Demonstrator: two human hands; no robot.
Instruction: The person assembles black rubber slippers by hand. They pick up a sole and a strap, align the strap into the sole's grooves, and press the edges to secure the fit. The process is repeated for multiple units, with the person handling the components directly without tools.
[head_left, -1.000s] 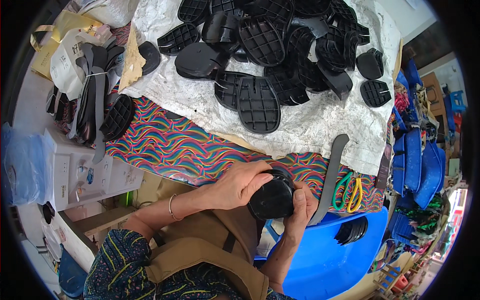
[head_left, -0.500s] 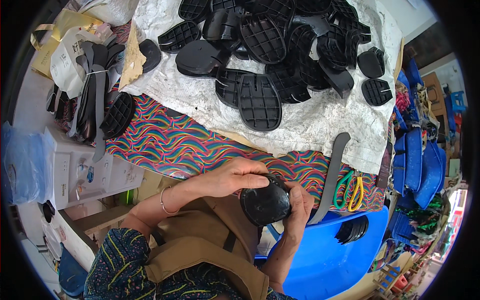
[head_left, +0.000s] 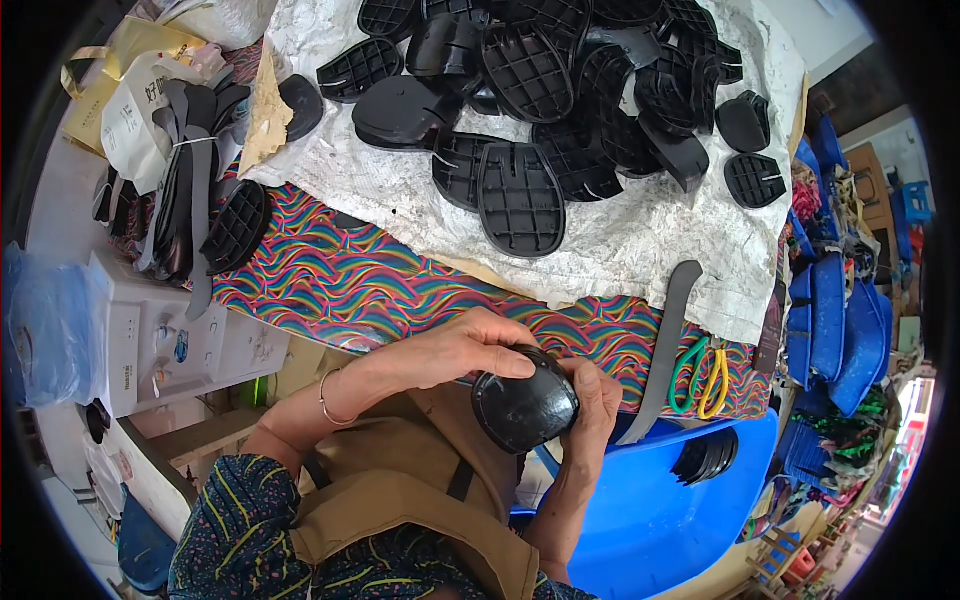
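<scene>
Left hand (head_left: 462, 350) is closed on the upper edge of a black moulded piece (head_left: 522, 408), right hand (head_left: 592, 405) on its right side. The piece is by the near edge of the patterned tabletop (head_left: 310, 260). Step appears to be two-handed manipulation; fingers behind are hidden. Next move likely calls for steady support.

Left forearm (head_left: 365, 385): angled toward 2 o'clock. Left hand (head_left: 465, 350): grip tightened, left thumb (head_left: 510, 364) laid toward 3 o'clock. Right forearm (head_left: 562, 510): angled toward 1 o'clock. Right hand (head_left: 592, 405): likewise gripped, right thumb (head_left: 587, 380) pointed toward 12 o'clock.
</scene>
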